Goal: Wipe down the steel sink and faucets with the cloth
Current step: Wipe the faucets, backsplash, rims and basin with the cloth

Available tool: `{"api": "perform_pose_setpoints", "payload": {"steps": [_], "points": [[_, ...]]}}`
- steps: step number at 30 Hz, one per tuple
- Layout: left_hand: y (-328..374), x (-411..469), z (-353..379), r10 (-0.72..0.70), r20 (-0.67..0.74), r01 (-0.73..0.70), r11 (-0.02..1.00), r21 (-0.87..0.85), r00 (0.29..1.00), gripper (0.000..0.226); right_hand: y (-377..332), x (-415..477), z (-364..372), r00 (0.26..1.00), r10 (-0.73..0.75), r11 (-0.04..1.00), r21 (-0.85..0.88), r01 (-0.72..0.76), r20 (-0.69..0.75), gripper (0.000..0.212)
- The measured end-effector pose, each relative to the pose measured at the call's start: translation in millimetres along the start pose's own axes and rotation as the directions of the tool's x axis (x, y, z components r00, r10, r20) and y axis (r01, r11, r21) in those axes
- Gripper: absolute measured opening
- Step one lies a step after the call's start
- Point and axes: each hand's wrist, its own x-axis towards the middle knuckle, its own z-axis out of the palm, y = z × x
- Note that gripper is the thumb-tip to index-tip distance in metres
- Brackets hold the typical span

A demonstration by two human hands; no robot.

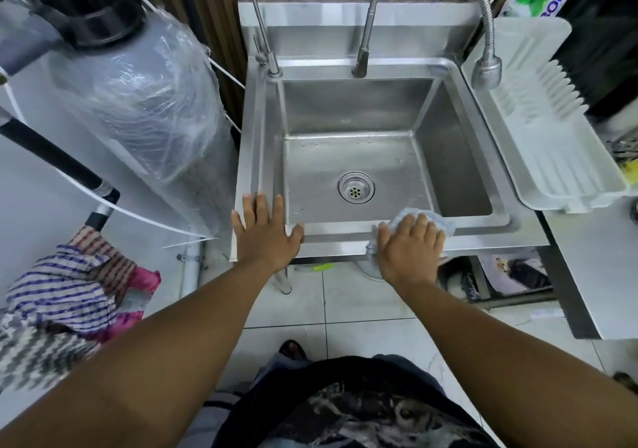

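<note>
The steel sink (459, 157) stands in front of me, with a round drain (356, 187) in its wet basin. A thin faucet (264, 43) rises at the back left. A tall flexible gooseneck faucet (483, 9) arches to the right, its spray head hanging over the sink's right rim. My right hand (411, 247) presses a pale cloth (438, 221) flat onto the sink's front rim, right of the middle. My left hand (264, 233) lies flat with spread fingers on the front left corner of the rim and holds nothing.
A white plastic dish rack (552, 143) sits right of the sink on a counter (600, 275). A plastic-wrapped cylinder tank (148, 102) stands close on the left. Striped and pink cloths (69, 292) lie at lower left. The floor below is tiled.
</note>
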Motion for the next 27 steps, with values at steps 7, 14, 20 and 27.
{"api": "perform_pose_setpoints", "payload": {"steps": [7,14,20,27], "points": [[62,-7,9,-0.001,0.06,0.001,1.0,-0.002,0.998,0.077,-13,-22,-7,0.805,-0.539,0.836,0.043,0.547,0.246,0.078],[64,0,5,0.045,0.109,-0.049,0.998,0.033,0.993,0.073,79,20,-22,0.957,-0.274,0.959,-0.045,0.28,0.097,0.065],[58,19,0,0.199,0.166,-0.217,0.971,0.099,0.966,0.07,44,8,-2,0.998,-0.052,0.998,0.029,0.053,-0.024,0.058],[49,24,-3,0.33,0.168,-0.345,0.935,0.075,0.929,0.056,-36,-30,20,0.953,-0.303,0.946,0.123,0.3,0.005,0.056]]}}
